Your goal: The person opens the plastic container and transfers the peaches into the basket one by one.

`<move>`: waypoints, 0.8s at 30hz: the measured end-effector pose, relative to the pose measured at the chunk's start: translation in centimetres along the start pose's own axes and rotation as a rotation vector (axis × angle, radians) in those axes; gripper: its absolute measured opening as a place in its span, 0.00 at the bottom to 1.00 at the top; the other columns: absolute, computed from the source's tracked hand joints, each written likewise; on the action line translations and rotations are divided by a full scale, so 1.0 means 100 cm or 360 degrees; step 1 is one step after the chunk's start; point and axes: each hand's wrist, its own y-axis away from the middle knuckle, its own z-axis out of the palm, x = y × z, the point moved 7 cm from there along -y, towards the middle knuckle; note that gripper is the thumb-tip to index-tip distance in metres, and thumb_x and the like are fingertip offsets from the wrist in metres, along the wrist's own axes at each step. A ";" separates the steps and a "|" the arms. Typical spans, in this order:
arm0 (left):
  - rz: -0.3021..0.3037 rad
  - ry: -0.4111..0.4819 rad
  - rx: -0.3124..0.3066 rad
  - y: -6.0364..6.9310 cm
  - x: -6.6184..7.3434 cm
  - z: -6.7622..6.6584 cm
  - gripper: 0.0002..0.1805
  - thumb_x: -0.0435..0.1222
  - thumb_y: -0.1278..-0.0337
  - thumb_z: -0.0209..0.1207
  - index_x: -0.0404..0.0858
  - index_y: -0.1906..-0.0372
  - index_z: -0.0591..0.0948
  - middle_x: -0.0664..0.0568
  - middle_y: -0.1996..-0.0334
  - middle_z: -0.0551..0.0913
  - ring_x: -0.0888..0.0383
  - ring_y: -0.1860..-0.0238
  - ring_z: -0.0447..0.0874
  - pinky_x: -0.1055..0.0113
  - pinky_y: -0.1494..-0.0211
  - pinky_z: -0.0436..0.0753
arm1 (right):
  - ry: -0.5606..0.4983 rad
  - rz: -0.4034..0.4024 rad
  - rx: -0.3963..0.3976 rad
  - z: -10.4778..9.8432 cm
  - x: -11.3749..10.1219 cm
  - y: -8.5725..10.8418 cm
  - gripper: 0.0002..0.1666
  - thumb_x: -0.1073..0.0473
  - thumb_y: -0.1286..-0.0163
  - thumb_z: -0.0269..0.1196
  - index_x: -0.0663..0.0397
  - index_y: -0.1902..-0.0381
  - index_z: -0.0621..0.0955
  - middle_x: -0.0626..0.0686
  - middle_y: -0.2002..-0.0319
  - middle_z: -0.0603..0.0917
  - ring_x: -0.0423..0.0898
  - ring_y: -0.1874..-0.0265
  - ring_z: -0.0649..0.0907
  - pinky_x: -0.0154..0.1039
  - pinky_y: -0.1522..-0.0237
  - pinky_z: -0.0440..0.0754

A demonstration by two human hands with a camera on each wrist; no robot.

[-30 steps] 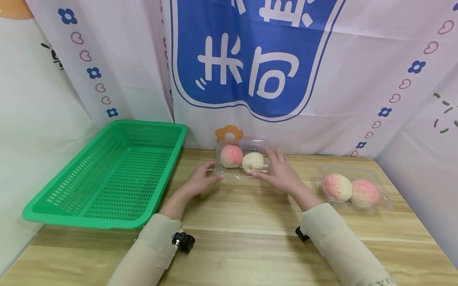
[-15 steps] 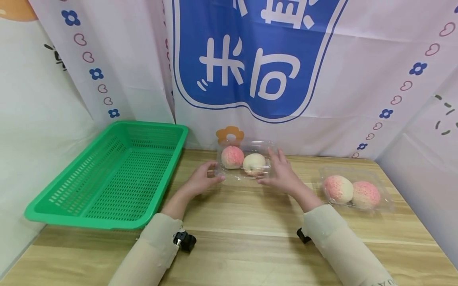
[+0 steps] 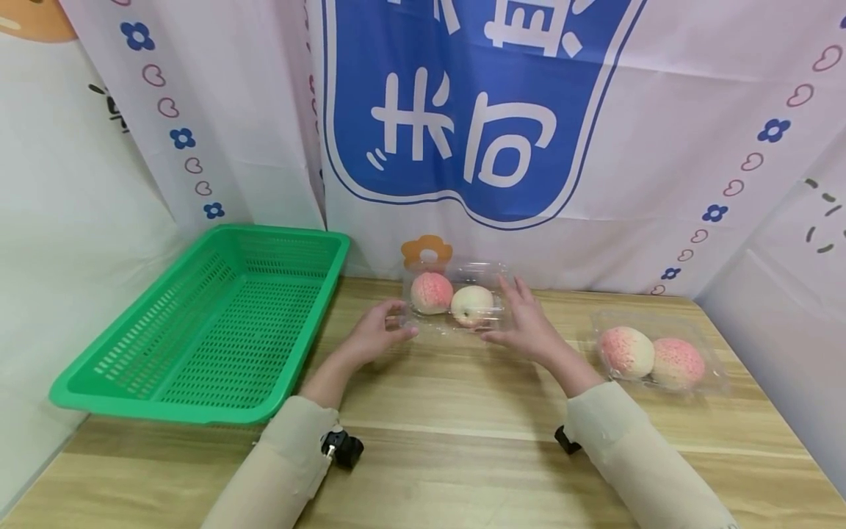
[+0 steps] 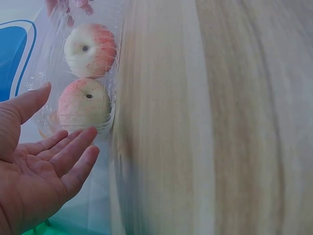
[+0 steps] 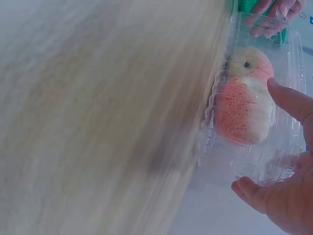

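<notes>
A clear plastic box (image 3: 441,323) holding two peaches, one pink (image 3: 432,293) and one mostly cream (image 3: 472,306), stands at the back of the table by the curtain. My left hand (image 3: 377,334) is at its left end, thumb and fingers spread; the left wrist view shows the palm (image 4: 39,181) facing the box, fingertips close to its end. At the right end is my right hand (image 3: 529,328), its fingers spread along that side. In the right wrist view the thumb and fingers of the hand (image 5: 288,196) lie at the box wall; firm contact cannot be told.
A green perforated basket (image 3: 317,323) stands at the left back. To the right lies a second clear box (image 3: 717,371) with two pink-and-cream peaches (image 3: 626,353). A printed curtain (image 3: 370,242) hangs behind the wooden table (image 3: 449,455).
The right thumb has drawn back slightly from over the cream peach to the box's right side. The whole head view has shifted slightly; the box and left hand hold nearly the same places.
</notes>
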 end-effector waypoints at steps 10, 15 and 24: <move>0.0079 -0.0008 0.0010 0.009 0.010 0.001 0.34 0.36 0.36 0.63 0.31 0.29 0.65 0.36 0.28 0.66 0.36 0.31 0.69 0.48 0.30 0.72 | 0.0045 -0.0076 0.0051 -0.012 -0.008 0.015 0.66 0.51 0.45 0.76 0.59 0.21 0.49 0.70 0.22 0.41 0.74 0.25 0.50 0.71 0.30 0.56; 0.0131 -0.0017 0.0019 0.016 0.018 0.002 0.35 0.36 0.38 0.65 0.31 0.29 0.66 0.36 0.29 0.67 0.36 0.32 0.71 0.49 0.31 0.74 | 0.0077 -0.0093 0.0075 -0.021 -0.009 0.027 0.65 0.51 0.44 0.75 0.58 0.21 0.49 0.68 0.21 0.40 0.73 0.25 0.50 0.71 0.31 0.57; 0.0212 0.0007 -0.0005 0.033 0.026 0.007 0.34 0.33 0.41 0.66 0.29 0.32 0.68 0.34 0.32 0.71 0.35 0.34 0.74 0.51 0.35 0.77 | 0.0094 -0.0132 0.0095 -0.026 -0.014 0.051 0.64 0.51 0.44 0.76 0.57 0.20 0.49 0.67 0.21 0.40 0.73 0.25 0.49 0.72 0.31 0.56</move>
